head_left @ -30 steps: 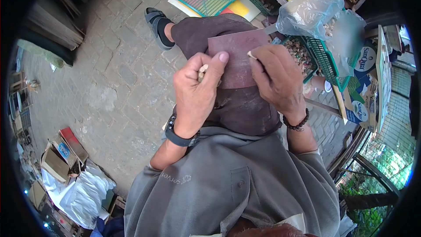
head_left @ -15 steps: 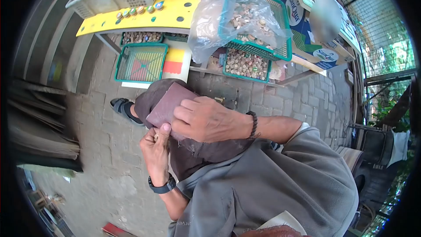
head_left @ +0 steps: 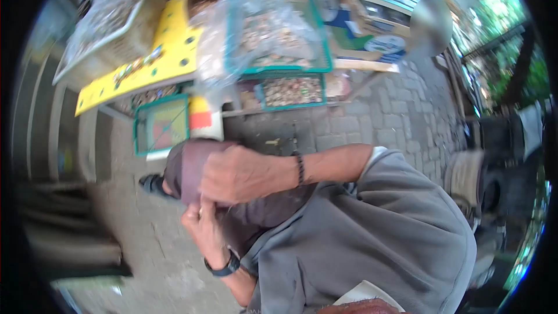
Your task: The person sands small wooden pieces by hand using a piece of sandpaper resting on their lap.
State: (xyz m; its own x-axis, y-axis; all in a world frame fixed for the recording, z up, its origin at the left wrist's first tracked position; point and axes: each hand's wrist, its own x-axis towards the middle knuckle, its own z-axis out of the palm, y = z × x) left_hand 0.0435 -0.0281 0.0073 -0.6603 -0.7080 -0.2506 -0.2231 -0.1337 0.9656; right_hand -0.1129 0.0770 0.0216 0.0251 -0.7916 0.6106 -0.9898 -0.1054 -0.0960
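Note:
A reddish-brown sheet that looks like sandpaper (head_left: 193,166) lies over my raised knee. My right hand (head_left: 247,174), with a dark beaded bracelet at the wrist, is closed in a curl on top of the sheet; what its fingers hold is hidden. Just below it, by the sheet's near edge, my left hand (head_left: 204,229) is closed in a pinch, thumb up, wearing a black watch (head_left: 224,264). A small pale piece shows between the left fingers, smeared by motion. Both hands nearly touch.
Ahead stands a low table with a yellow, hole-dotted top (head_left: 174,29), a white crate (head_left: 131,40) and a plastic-covered green basket (head_left: 276,71). Under it are a basket of small round pieces (head_left: 293,92) and another green basket (head_left: 161,125). A printed carton (head_left: 372,43) sits at right.
The view has turned, so the table shifts left and tilts. My right hand has slid over the sheet toward the left hand, covering more of it. Both hands stay closed.

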